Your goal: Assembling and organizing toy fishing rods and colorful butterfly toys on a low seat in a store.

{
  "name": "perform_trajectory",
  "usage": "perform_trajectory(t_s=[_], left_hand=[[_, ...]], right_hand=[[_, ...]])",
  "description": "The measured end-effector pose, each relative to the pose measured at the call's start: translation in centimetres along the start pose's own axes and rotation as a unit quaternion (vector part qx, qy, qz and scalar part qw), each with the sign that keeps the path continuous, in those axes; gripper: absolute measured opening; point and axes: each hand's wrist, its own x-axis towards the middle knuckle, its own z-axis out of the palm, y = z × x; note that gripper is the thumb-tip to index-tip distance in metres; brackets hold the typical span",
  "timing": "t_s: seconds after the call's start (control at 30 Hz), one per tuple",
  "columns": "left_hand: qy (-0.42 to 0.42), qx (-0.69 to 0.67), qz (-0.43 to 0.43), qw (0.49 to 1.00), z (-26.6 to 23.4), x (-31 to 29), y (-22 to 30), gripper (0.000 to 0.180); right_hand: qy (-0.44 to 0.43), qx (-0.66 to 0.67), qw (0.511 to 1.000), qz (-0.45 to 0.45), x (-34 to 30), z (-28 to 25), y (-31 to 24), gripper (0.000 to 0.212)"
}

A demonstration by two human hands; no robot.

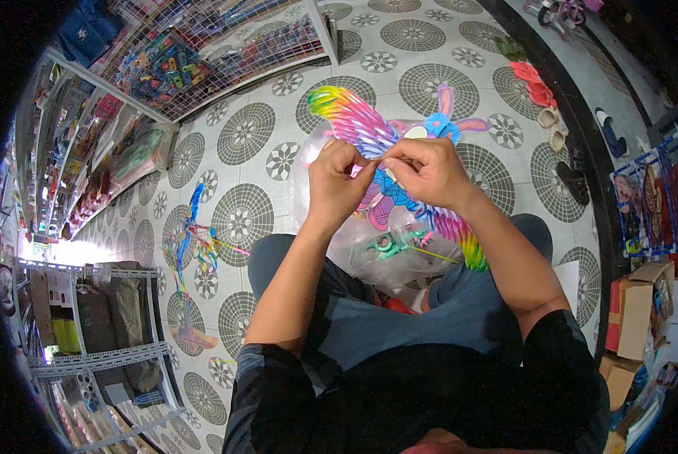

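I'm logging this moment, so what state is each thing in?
Left hand: pinched shut on the butterfly balloon's edge.
Right hand: pinched shut on the same spot.
Butterfly balloon: inflated, held over the lap.
Second balloon: lying flat on the tiled floor.
Cardboard box: flaps open.
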Motion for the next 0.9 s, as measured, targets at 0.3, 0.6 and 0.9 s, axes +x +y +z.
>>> perform_trajectory(t_s=[0.3, 0.6, 0.9], left_hand=[[0.011, 0.018, -0.011, 1.000, -0.1, -0.1, -0.3, 0.022], [-0.001, -0.007, -0.028, 1.000, -0.2, -0.2, -0.5, 0.019], [-0.122, -0.211, -0.125, 0.962, -0.3, -0.4, -1.8, 0.036]], right_hand=[[0.016, 0.023, 0.999, 0.039, 0.3, -0.9, -0.4, 0.005], [0.014, 0.037, 0.997, 0.066, 0.3, -1.3, 0.0, 0.006], [0.007, 0.073, 0.994, 0.082, 0.2, -1.0, 0.0, 0.007]])
